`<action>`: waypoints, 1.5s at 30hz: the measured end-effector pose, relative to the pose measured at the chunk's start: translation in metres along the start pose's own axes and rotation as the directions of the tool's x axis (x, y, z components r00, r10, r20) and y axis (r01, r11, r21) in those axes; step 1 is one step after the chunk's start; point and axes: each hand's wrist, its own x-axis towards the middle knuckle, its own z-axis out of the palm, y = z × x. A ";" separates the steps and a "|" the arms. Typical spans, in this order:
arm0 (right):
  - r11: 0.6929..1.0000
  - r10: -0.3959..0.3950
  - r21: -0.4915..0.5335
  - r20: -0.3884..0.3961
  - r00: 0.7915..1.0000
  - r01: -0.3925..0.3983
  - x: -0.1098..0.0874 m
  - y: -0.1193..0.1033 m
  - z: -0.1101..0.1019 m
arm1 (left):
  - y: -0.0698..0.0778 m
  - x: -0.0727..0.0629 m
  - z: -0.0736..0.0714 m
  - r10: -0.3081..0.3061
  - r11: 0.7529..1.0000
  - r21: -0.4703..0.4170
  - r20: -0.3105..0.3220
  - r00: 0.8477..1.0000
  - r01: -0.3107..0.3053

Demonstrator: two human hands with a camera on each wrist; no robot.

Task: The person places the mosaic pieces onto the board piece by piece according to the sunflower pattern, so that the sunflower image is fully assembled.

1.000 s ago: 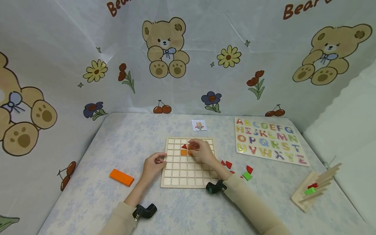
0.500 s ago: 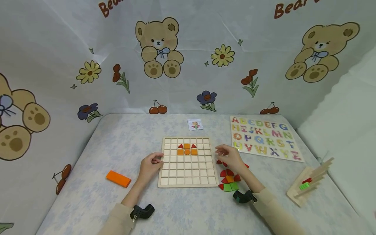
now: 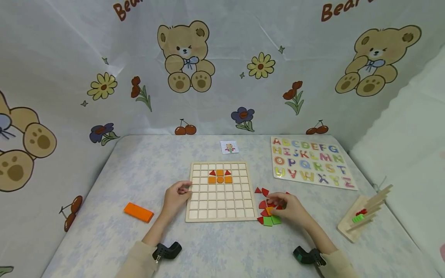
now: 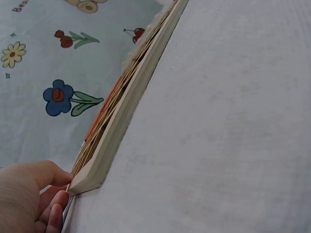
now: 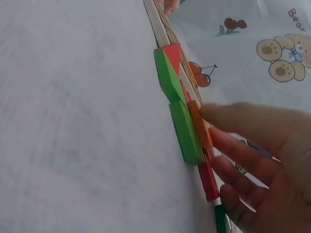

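Note:
A wooden grid board (image 3: 222, 202) lies in the middle of the table. Near its top sit orange squares, an orange circle (image 3: 220, 180) and two red triangles. My left hand (image 3: 176, 199) grips the board's left edge; in the left wrist view the thumb and fingers meet at its rim (image 4: 97, 175). Right of the board, my right hand (image 3: 291, 209) reaches over loose pieces. Its thumb and index finger pinch an orange square (image 5: 199, 124). Beside that lie green squares (image 3: 267, 221) and several red pieces (image 3: 262, 204), partly hidden by the hand.
A small pattern card (image 3: 229, 147) lies behind the board. At the back right is an alphabet board (image 3: 313, 164), with a wooden stand of beads (image 3: 361, 218) in front. An orange block (image 3: 138, 212) lies at left. A bear-print cloth (image 3: 208, 112) stands behind.
My right hand has left the top of the board and moved right, then down to the loose pieces. The left hand stays at the board's edge. The head view has shifted slightly.

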 end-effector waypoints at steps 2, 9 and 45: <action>1.000 -0.012 0.014 0.032 0.999 0.012 -0.003 0.000 -0.001 | 0.000 0.000 0.000 0.002 1.000 0.002 0.000 1.000 -0.002; 0.998 -0.033 0.059 0.060 0.998 0.029 -0.007 -0.001 0.001 | 0.001 0.000 0.000 -0.007 1.000 0.000 -0.005 1.000 0.007; 0.986 -0.136 0.091 -0.050 0.989 0.141 0.114 -0.076 0.102 | 0.002 -0.001 -0.001 0.022 1.000 -0.005 -0.001 1.000 -0.022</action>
